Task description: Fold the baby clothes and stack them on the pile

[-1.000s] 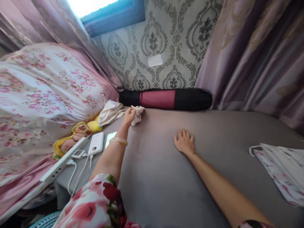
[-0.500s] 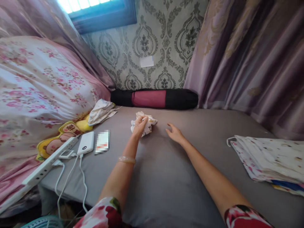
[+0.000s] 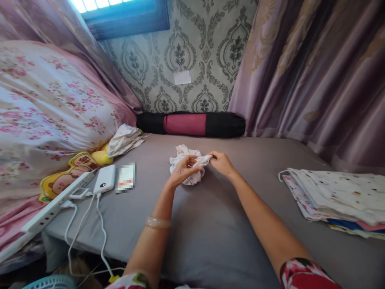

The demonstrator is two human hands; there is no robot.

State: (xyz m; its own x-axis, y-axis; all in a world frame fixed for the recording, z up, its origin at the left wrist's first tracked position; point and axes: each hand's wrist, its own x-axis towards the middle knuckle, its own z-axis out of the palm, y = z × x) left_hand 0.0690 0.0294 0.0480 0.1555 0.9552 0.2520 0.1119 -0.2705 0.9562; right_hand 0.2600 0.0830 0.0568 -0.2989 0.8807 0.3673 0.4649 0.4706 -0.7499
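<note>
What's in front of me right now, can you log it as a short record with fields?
Surface: grey sheet
Left hand: over the crumpled white cloth, touching it
Right hand: fingers pinching that cloth's edge
Left side: white power bank, power strip
Right side: stack of folded fabric
Back: black-and-red rolled bag

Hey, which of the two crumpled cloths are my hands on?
The crumpled cloth out on the grey sheet: your right hand pinches its edge, your left hand is over it. The other cloth lies by the floral bedding.
</note>
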